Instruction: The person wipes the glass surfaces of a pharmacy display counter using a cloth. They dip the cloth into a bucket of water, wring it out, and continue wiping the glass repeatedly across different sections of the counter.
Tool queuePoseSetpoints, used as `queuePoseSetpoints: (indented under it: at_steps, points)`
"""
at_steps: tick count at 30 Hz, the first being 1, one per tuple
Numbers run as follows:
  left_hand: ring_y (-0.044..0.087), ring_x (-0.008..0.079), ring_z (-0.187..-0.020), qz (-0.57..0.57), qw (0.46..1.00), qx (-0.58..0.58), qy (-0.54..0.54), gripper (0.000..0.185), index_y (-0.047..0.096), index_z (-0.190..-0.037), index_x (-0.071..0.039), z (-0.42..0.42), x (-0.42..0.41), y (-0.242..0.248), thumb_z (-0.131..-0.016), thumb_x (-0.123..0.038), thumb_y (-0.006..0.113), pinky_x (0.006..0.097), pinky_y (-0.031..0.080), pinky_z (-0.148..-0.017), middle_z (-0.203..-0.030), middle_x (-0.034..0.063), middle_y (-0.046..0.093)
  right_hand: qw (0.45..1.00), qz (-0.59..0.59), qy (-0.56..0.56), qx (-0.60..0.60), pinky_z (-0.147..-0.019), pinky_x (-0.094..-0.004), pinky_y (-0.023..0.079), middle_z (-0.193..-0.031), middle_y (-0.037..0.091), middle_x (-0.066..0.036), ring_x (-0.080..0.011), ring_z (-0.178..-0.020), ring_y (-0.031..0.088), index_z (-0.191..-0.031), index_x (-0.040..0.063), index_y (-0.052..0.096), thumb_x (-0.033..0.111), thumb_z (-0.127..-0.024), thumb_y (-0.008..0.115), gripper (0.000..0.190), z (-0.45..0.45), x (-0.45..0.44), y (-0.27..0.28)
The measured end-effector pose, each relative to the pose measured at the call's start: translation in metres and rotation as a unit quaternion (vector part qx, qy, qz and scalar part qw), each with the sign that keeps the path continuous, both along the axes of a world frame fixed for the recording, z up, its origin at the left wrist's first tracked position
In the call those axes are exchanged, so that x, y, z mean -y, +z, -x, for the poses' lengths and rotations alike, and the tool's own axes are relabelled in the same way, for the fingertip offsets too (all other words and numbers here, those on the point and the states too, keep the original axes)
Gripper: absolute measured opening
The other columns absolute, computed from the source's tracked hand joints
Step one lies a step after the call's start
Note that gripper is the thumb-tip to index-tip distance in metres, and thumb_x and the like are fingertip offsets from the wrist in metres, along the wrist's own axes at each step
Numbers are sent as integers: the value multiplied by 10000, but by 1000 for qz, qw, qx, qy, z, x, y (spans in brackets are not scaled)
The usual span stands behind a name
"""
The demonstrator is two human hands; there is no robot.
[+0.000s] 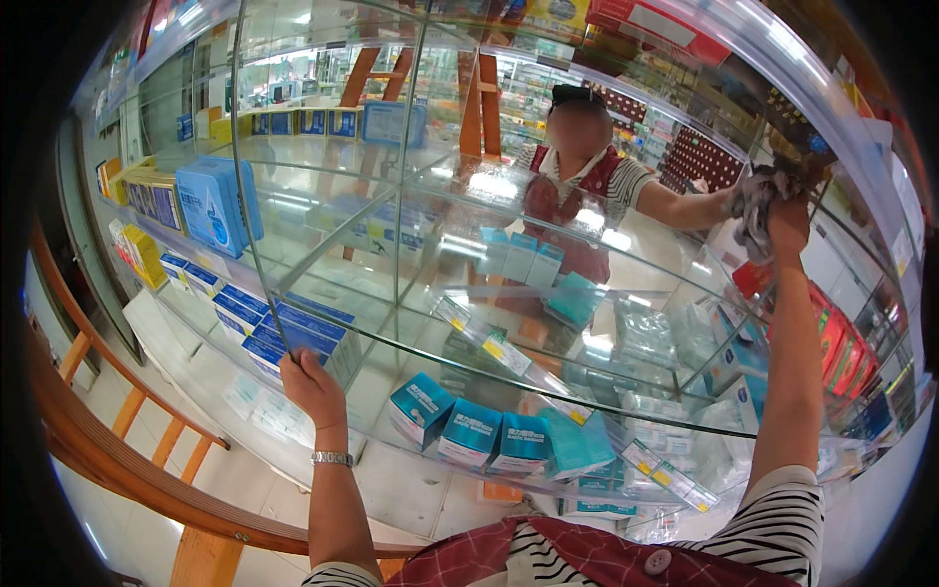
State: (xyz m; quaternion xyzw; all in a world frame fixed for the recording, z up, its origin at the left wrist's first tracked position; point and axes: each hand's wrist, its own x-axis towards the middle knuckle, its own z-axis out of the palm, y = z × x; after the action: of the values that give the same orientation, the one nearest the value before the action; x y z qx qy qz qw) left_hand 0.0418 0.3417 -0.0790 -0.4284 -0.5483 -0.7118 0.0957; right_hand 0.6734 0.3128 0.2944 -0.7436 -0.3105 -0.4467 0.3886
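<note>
My right hand (788,224), at the upper right, is closed on a crumpled grey cloth (755,209) held up against the mirrored back of a glass display cabinet. My left hand (314,385) grips the front edge of a glass pane (268,293) at lower centre-left, beside stacked blue-and-white boxes (293,334). Several teal elastic bandage boxes (469,433) stand on a shelf between my arms. The mirror shows the reflection of a person in a checked red vest with an arm raised to the cloth.
A blue tin (213,205) and yellow boxes (143,253) stand on the left shelves. Red packages (843,345) lie at the right, near clear plastic packets (645,330). A wooden ladder (132,469) curves along the lower left, over a tiled floor.
</note>
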Motion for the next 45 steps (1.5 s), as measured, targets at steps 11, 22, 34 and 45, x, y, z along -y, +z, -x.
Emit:
queuePoseSetpoints:
  at_steps: [11, 22, 34, 45]
  points:
    - [543, 335, -727, -8, 1000, -6, -3, 205, 537, -888, -3, -5, 4, 4, -962, -192, 506, 405, 432, -655, -796, 148, 549, 998, 58, 19, -19, -927, -487, 473, -1206, 575, -289, -456, -1080, 582, -1288, 15, 454, 412, -783, 617, 663, 191, -71, 2]
    - [527, 349, -723, -37, 999, -22, -15, 207, 549, -874, -12, -6, 4, 11, -961, -197, 515, 426, 420, -633, -786, 147, 529, 985, 57, 106, 123, -937, -463, 475, -1202, 579, -269, -420, -1084, 590, -1243, -35, 452, 400, -803, 598, 635, 225, -96, -2]
    - [520, 352, -706, -55, 996, -69, -24, 138, 554, -893, -1, -3, 4, 3, -929, -135, 553, 431, 413, -600, -777, 152, 528, 935, 41, 321, 148, -839, -488, 506, -1111, 619, -270, -395, -1012, 615, -1223, -13, 505, 271, -774, 628, 545, 480, -226, -17]
    - [516, 335, -696, -33, 998, -51, -4, 173, 523, -873, 0, -1, 10, 13, -961, -149, 505, 401, 410, -622, -772, 147, 518, 871, 181, 302, 343, -842, -442, 521, -1031, 666, -221, -355, -965, 650, -995, 18, 676, 196, -739, 646, 313, 467, -205, 5]
